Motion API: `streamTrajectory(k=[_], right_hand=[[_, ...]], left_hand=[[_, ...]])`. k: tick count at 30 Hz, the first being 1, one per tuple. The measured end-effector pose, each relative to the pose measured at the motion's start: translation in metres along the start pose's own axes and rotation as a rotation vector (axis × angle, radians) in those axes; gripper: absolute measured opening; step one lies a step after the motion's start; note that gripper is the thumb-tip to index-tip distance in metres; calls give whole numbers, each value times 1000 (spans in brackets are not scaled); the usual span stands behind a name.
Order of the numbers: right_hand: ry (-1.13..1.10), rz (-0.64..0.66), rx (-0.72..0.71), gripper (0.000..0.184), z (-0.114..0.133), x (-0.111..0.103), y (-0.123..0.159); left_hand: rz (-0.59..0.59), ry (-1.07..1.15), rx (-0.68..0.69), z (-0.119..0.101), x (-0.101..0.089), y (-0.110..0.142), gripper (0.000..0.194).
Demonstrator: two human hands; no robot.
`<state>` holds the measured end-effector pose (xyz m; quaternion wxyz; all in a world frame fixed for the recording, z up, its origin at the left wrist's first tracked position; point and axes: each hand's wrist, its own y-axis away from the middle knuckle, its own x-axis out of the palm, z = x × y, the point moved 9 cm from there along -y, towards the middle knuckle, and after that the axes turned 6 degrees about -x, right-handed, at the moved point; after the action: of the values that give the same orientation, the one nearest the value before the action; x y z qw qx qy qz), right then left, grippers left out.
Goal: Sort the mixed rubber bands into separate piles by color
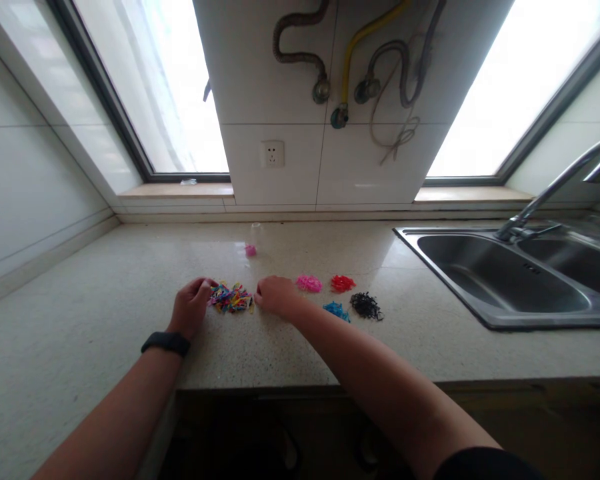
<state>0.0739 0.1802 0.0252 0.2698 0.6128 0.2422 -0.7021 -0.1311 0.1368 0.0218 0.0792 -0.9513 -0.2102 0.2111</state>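
Observation:
A mixed pile of small multicoloured bands point(231, 299), which look like little rubber bands, lies on the counter between my hands. My left hand point(190, 307), with a dark band on its wrist, is closed in a pinch at the pile's left edge. At the right edge, my right hand point(279, 297) has its fingers curled together. Anything inside either hand is hidden or too small to make out. Beyond my right hand lie single-colour heaps: pink bands point(309, 284), red bands point(343, 284), blue bands point(337, 311), partly behind my forearm, and black bands point(367, 306).
A clear container point(256, 231) and a small pink item point(251, 250) are behind the mixed pile on the speckled counter point(230, 363). To the right is a steel double sink point(485, 320) with a faucet point(555, 187). Hoses point(350, 63) hang on the tiled wall.

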Motion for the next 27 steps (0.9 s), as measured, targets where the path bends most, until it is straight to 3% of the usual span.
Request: streamTrajectory(k=[21, 27], right_hand=[[31, 18, -37, 34, 12, -5, 12], [-2, -32, -16, 28, -2, -18, 25]], left_hand=[[-5, -23, -7, 2, -1, 0, 27], [-15, -52, -3, 3, -2, 1, 29]])
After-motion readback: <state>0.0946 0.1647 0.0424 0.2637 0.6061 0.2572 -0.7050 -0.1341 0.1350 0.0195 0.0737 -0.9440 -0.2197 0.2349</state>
